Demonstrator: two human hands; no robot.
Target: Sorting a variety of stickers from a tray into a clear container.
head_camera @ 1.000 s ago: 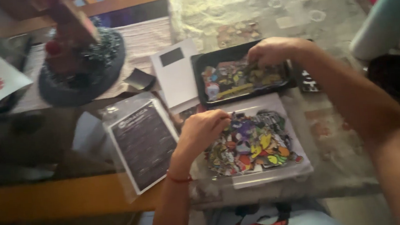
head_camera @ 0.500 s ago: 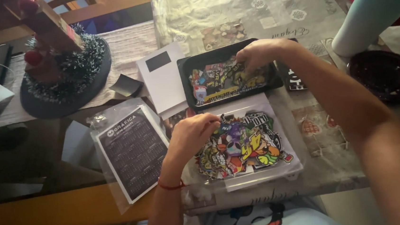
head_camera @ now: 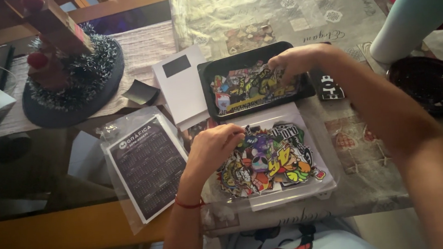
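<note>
A heap of colourful die-cut stickers [head_camera: 272,162] lies on a white sheet on the desk, pinched by left hand [head_camera: 210,151] fingers. More stickers fill the black rectangular plastic tray [head_camera: 208,83], pressed by the curled right hand [head_camera: 295,60]; sorting appears part-done.

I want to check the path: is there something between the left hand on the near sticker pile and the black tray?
Nothing visible blocks it. The left hand rests on the sticker pile, and only bare white sheet lies between it and the black tray, where the right hand is.
</note>
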